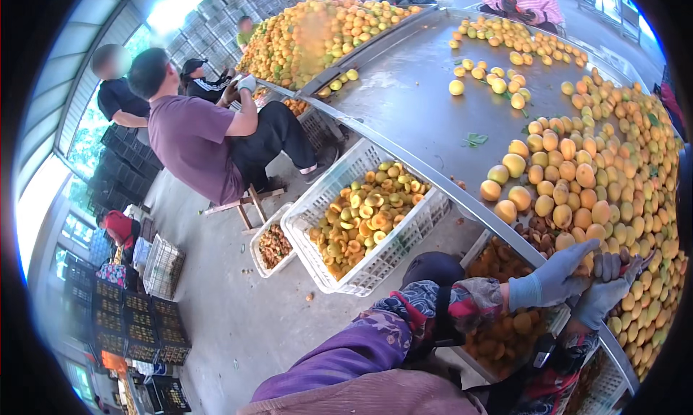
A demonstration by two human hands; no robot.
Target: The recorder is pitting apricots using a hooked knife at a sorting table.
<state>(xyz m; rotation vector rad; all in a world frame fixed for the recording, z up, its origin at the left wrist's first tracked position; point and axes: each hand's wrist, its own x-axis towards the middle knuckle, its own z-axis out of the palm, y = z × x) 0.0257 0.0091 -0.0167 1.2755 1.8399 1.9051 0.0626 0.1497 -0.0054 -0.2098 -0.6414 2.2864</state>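
Both hands wear grey-blue gloves and meet over the metal table's near edge. An apricot (586,264), partly hidden by fingers, is in my left hand (557,277). Close against it on the right, my right hand (609,287) has its dark-tipped fingers curled around what seems a small hand tool (645,259); its form is mostly hidden. Whole apricots (574,174) are heaped just beyond the hands, with brown pits (538,233) beside them on the table. Below the table edge, a crate of apricot halves (503,334) is partly covered by my forearms.
A white plastic crate (352,290) of apricot halves and a small tub (269,270) of pits stand on the floor at left. A seated co-worker (195,138) is beyond them. The metal table rim (465,198) runs diagonally past my hands. Other people sit across the table.
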